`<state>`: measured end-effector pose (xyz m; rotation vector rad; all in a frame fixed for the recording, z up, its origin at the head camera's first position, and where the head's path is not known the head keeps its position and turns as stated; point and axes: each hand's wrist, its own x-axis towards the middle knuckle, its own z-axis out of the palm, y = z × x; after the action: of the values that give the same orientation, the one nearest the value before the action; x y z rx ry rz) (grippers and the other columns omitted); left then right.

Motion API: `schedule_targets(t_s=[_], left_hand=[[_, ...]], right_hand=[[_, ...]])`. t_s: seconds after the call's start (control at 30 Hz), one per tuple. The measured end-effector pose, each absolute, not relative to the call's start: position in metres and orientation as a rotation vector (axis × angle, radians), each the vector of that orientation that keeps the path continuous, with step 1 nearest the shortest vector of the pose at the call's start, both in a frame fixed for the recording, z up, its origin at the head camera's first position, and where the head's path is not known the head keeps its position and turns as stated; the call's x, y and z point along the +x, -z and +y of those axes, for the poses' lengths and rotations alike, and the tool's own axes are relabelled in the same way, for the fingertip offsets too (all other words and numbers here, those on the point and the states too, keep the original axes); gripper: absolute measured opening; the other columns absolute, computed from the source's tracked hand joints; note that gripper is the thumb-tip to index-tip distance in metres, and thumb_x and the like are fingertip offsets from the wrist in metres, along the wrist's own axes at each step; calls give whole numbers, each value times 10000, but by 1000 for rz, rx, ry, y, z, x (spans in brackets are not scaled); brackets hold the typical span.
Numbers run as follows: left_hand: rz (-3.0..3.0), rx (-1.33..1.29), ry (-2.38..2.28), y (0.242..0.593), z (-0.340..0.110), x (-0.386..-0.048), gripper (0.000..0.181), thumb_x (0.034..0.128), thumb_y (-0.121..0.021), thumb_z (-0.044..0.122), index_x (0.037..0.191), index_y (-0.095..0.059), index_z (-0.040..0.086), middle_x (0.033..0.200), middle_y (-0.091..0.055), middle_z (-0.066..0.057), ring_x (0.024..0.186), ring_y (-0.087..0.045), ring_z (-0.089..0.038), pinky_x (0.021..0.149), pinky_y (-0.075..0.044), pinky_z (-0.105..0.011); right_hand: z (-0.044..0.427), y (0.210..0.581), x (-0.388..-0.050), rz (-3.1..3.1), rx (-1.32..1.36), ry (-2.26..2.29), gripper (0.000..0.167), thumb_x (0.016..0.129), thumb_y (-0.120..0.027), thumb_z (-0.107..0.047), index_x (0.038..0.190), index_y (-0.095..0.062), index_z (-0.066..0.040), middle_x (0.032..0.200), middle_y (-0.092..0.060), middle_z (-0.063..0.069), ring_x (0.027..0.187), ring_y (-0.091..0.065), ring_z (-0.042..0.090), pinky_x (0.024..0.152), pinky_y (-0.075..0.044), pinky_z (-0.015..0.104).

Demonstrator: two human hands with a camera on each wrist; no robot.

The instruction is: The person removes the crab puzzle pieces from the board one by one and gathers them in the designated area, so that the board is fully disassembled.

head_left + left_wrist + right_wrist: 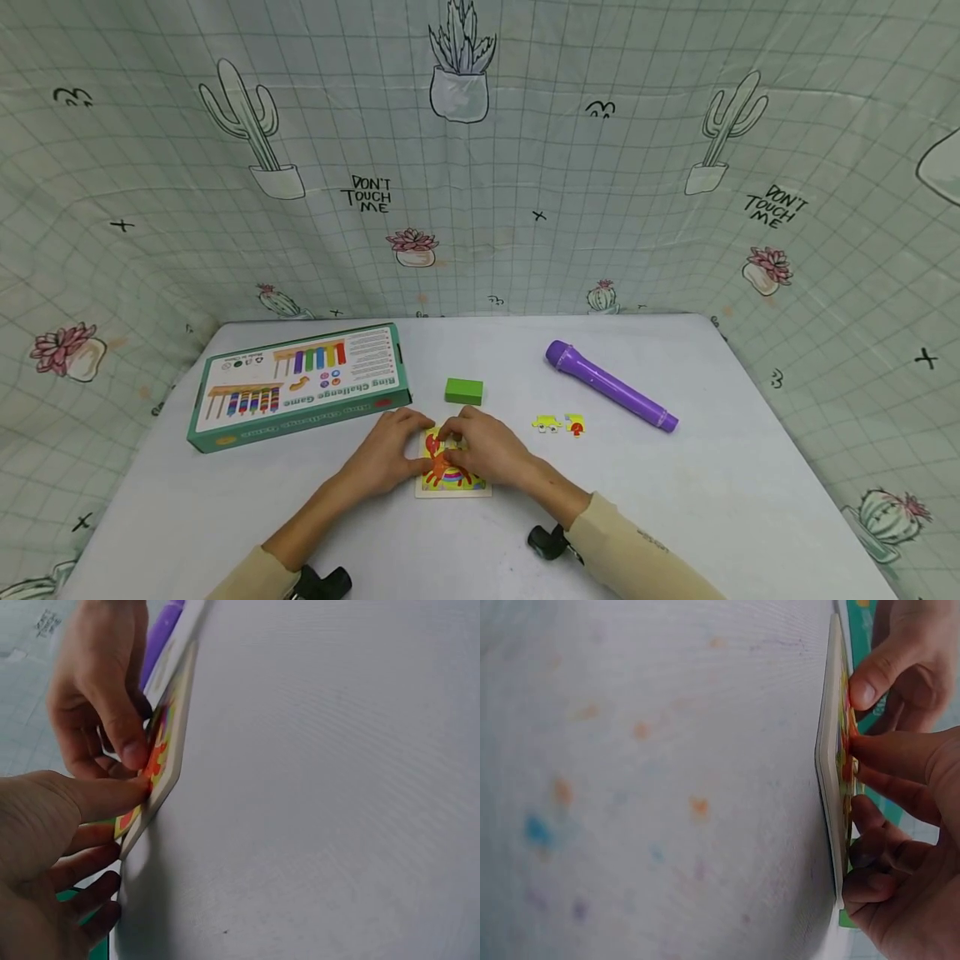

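A small wooden jigsaw puzzle with an orange crab picture and pale rim lies flat on the white table. My left hand holds it at its left side, with the thumb on the picture and the index finger at the far edge. Over the upper right part, my right hand pinches an orange puzzle piece between thumb and index finger. In the right wrist view that piece stands slightly proud of the board; the fingers hide much of it. Both hands nearly meet over the picture.
Two loose yellow puzzle pieces lie to the right. Behind the puzzle sits a green block. A Ring Challenge Game box lies at the left, and a purple microphone-shaped stick at the back right. A patterned curtain surrounds the table.
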<state>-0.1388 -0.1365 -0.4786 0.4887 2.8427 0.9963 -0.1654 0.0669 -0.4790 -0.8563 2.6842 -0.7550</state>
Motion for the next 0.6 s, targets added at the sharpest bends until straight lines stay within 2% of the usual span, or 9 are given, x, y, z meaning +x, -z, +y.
schedule_targets(t_s=[0.27,0.6], left_hand=[[2862,506,-1024,480,-136,-141,338,860,-793,129,1180,-707,62,1186,-655,-74,1232,-531,-325,1066,-396,-522],[2882,468,-1041,480,-135,-141,322,831,-818,103,1138,-721,88,1164,-666,-68,1214,-543,-320,1052,-409,-522]], right_hand=[[65,478,-166,2699,-837,722,259,903,-752,-280,1137,-733,-172,995,-589,-37,810,-515,75,726,-457,235],[64,476,-166,2688,-796,764,260,901,-751,-275,1134,-713,-167,980,-589,-44,816,-526,87,728,-465,242]])
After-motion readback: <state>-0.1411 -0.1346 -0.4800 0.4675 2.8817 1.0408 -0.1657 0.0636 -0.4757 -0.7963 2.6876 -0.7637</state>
